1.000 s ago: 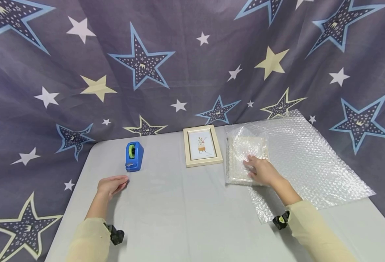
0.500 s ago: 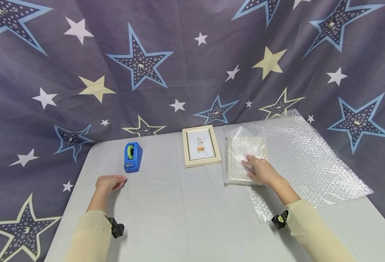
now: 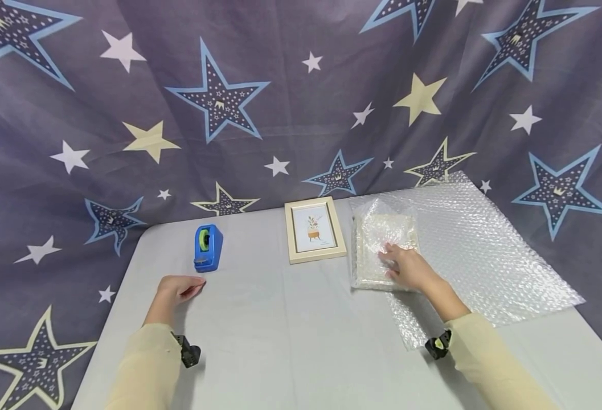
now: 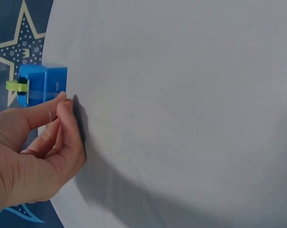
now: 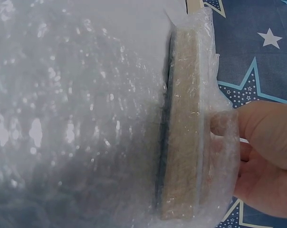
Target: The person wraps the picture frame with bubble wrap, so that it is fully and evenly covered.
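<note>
In the head view my left hand [image 3: 181,286] is just in front of the blue tape dispenser [image 3: 209,250], which carries a green roll. The left wrist view shows its thumb and index fingertip pinched together. A small bit of clear tape [image 4: 51,114] shows at those fingers; its full length is hard to make out. On the right, my right hand [image 3: 407,266] rests on a bubble-wrapped picture frame [image 3: 375,273], fingers spread over its top. In the right wrist view, thumb and fingers touch the loose clear wrap along the frame's top face.
An unwrapped picture frame [image 3: 291,233] with a plant print lies flat between the dispenser and the wrapped frame. A large bubble wrap sheet [image 3: 485,262] spreads under and beyond the wrapped frame, on the white-covered table [image 3: 280,341]. A starry curtain [image 3: 290,102] hangs behind.
My left hand dips its wrist, then shifts slightly to the right in front of the dispenser. My right hand stays on the wrapped frame. The head view has drifted slightly.
</note>
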`<state>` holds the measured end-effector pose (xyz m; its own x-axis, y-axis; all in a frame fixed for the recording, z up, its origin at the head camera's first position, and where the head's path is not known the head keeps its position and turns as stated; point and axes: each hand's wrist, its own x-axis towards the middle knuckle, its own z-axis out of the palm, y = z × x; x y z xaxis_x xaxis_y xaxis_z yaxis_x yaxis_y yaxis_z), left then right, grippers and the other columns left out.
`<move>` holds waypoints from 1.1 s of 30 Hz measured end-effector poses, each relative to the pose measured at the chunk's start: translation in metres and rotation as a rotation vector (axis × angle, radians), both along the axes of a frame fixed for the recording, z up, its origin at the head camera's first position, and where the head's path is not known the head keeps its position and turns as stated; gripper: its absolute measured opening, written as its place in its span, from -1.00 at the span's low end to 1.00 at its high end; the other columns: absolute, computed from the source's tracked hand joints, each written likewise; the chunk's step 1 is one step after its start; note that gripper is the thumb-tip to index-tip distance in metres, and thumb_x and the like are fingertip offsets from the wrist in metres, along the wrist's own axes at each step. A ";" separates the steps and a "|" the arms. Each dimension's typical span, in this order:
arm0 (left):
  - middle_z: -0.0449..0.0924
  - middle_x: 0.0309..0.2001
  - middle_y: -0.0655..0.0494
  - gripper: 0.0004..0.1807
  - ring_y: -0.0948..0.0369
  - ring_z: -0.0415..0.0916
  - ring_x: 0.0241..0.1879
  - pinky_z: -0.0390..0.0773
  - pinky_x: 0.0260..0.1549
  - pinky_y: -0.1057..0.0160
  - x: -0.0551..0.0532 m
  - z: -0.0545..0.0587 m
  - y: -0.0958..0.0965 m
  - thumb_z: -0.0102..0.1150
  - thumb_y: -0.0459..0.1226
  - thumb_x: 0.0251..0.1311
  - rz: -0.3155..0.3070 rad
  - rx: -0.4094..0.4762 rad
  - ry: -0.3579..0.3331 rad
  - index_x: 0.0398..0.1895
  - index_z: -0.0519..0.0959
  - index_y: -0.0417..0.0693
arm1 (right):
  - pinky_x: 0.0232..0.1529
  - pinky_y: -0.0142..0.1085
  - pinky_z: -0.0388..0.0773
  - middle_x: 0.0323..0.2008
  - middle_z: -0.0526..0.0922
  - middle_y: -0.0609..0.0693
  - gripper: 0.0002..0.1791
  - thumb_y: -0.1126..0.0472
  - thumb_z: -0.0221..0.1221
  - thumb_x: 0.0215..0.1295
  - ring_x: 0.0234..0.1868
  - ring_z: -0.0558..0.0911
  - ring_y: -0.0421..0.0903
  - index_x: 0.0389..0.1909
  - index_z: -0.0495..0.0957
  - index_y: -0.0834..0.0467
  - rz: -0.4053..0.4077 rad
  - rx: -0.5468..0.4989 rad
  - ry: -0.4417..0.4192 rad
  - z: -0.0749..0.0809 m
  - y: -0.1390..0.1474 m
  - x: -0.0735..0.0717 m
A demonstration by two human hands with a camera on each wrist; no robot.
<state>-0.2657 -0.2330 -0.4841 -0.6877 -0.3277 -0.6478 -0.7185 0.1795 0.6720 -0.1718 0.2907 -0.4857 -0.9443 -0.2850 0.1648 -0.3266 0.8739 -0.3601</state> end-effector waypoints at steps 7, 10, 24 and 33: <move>0.51 -0.53 0.10 -0.64 0.32 0.55 -0.55 0.67 -0.40 0.44 -0.006 0.002 0.009 0.32 -0.48 0.04 -0.007 0.001 -0.026 -0.08 0.47 -0.35 | 0.17 0.12 0.48 0.16 0.49 0.42 -0.49 0.38 0.31 -0.01 -0.05 0.65 0.30 0.07 0.56 0.32 -0.006 -0.002 -0.001 0.003 0.000 0.002; 0.50 -0.52 0.10 -0.61 0.32 0.55 -0.57 0.67 -0.41 0.44 -0.008 0.001 0.010 0.32 -0.48 0.03 0.007 0.006 -0.022 -0.06 0.45 -0.36 | 0.17 0.13 0.48 0.16 0.49 0.42 -0.49 0.38 0.31 -0.01 -0.03 0.64 0.31 0.06 0.56 0.31 -0.011 -0.004 -0.004 0.004 0.000 0.002; 0.47 -0.64 0.14 -0.47 0.35 0.52 -0.66 0.67 -0.48 0.42 0.001 0.003 -0.011 0.32 -0.49 -0.01 -0.015 -0.098 0.029 0.04 0.38 -0.51 | 0.18 0.13 0.47 0.18 0.48 0.41 -0.48 0.37 0.31 0.01 -0.07 0.66 0.28 0.08 0.55 0.30 -0.006 -0.006 -0.002 0.001 -0.001 0.000; 0.50 -0.77 0.26 -0.46 0.40 0.52 -0.72 0.64 -0.56 0.42 0.016 -0.001 -0.023 0.32 -0.39 -0.02 -0.100 -0.269 0.072 0.02 0.46 -0.59 | 0.19 0.14 0.46 0.18 0.48 0.42 -0.49 0.37 0.31 0.01 0.00 0.62 0.33 0.08 0.55 0.32 0.001 -0.006 -0.002 0.001 -0.001 0.001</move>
